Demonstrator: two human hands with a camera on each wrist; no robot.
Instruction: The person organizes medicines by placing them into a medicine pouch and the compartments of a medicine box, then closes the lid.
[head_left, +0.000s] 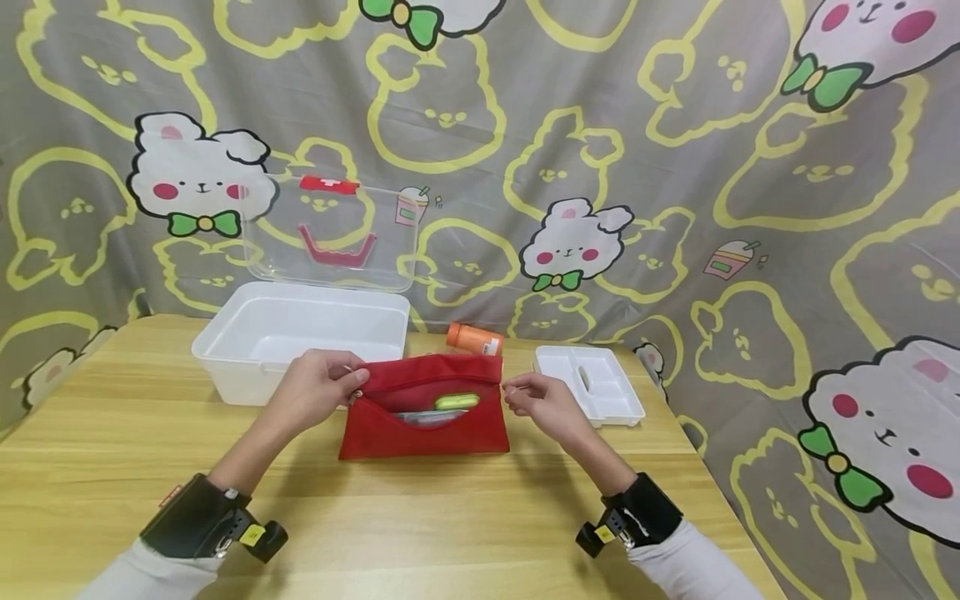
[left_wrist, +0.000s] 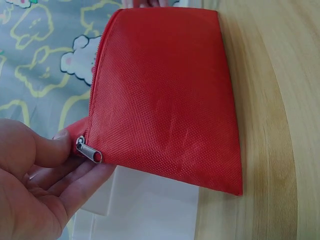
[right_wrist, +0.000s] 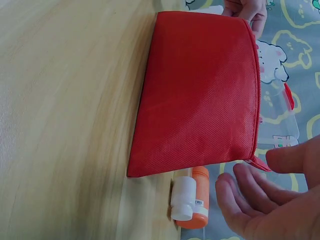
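Head view: left hand (head_left: 318,385) pinches the red pouch (head_left: 427,442); right hand (head_left: 546,403), fingers parted, perhaps touches its other end.

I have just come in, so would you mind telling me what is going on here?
A person has a red zip pouch open at a wooden table. Their left hand pinches one end by the zipper pull; the right hand is at the other end, though whether it touches is unclear. A yellow-green item shows inside. Behind the pouch is an orange bottle, with a white box, its clear lid raised, to the left and a divided white tray to the right.
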